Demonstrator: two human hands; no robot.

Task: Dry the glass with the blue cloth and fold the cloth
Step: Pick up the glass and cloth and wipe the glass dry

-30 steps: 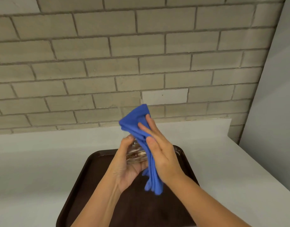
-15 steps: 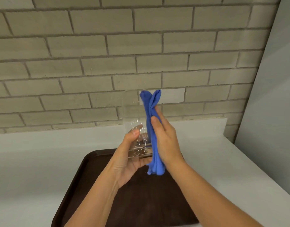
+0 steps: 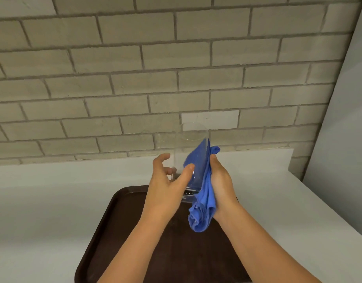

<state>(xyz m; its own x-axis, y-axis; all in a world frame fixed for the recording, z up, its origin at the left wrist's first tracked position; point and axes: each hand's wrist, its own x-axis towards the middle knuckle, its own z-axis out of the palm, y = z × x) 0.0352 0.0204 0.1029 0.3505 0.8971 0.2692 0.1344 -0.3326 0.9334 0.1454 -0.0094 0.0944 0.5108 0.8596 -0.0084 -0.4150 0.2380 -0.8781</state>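
Above the dark brown plastic tray (image 3: 119, 225), the left hand (image 3: 168, 186) loosely cups the tall clear glass (image 3: 193, 152) — fingers half spread — while the right hand (image 3: 221, 180) presses the bunched blue cloth (image 3: 204, 201) against its side.

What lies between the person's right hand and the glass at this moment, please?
In the head view, the bunched blue cloth lies between the right hand and the glass, pressed to its side; the left hand grips the glass directly.
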